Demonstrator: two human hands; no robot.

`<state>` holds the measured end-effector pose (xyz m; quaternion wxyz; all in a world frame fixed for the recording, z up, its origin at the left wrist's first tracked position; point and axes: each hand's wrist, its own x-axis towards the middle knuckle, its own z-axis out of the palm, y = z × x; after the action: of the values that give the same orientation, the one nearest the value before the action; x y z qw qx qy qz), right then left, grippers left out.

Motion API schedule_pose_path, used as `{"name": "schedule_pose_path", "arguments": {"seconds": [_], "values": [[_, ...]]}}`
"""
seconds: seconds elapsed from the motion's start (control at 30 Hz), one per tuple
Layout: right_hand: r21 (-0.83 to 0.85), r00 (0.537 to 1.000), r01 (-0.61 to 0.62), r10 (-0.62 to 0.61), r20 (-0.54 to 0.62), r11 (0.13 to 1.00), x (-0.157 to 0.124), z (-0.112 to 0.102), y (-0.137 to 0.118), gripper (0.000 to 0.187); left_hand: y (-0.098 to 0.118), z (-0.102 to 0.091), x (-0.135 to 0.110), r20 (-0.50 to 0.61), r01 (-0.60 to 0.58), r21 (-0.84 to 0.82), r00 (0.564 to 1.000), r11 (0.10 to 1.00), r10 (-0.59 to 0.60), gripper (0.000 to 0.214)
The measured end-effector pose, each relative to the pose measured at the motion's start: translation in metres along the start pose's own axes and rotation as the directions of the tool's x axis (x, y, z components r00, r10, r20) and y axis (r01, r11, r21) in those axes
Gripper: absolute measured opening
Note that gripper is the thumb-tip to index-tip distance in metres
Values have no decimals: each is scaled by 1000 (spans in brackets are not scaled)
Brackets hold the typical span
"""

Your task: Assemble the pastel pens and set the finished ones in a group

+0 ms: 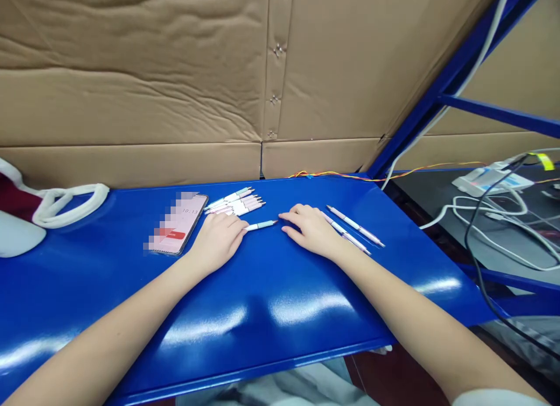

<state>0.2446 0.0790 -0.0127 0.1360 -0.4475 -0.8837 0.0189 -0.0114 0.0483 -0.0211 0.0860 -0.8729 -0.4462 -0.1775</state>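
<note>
On my feed, the pale blue-and-white pen (261, 225) lies flat on the blue metal table (271, 283), between the person's two hands. The left hand (217, 241) rests palm down and open, its fingertips at the pen's near end; I can't tell whether they actually touch it, but nothing is gripped. The right hand (308, 231) is also palm down and relaxed, with its fingers just beside the pen's pointed tip. Beyond the left hand sits a fanned group of pink-and-white pens (235, 203), and just left of that hand a smartphone (177, 223) lies face up, its screen partly blurred out. Two more pink-and-white pens (355, 226) lie side by side next to the right hand, the nearer one almost against it. Farther out, a white fabric strap (70, 205) sits at the table's left end, orange and yellow wires (332, 175) run along the back edge, and corrugated cardboard (131, 73) lines the wall behind.
</note>
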Motion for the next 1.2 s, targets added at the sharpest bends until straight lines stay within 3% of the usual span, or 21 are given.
{"name": "schedule_pose_path", "arguments": {"seconds": [0.1,0.23,0.37,0.47,0.73,0.9,1.13,1.2], "values": [[44,998,70,-70,4,997,0,6,-8,22,0,1,1,-32,-35,-39,999,999,34,25],[195,998,62,-61,-12,979,0,8,-14,16,6,-2,2,-37,-78,-29,996,996,77,25],[425,995,89,-64,-73,901,-1,9,-29,18,17,-5,1,-17,-123,45,992,991,124,26],[494,996,89,-68,-62,865,-2,11,-37,20,21,-3,-1,-27,-148,41,988,988,149,28],[433,991,132,-112,-72,892,-6,12,-38,15,21,2,-6,-23,-138,-133,990,981,137,30],[432,993,116,-104,-52,895,-8,7,-42,1,20,1,-5,21,-116,-208,992,971,123,31],[240,995,94,-96,-1,966,-6,0,-36,23,17,2,-4,-1,-107,-195,994,975,108,28],[260,996,92,-92,-12,961,-5,2,-36,17,16,3,-5,-12,-102,-197,995,975,102,30]]}}
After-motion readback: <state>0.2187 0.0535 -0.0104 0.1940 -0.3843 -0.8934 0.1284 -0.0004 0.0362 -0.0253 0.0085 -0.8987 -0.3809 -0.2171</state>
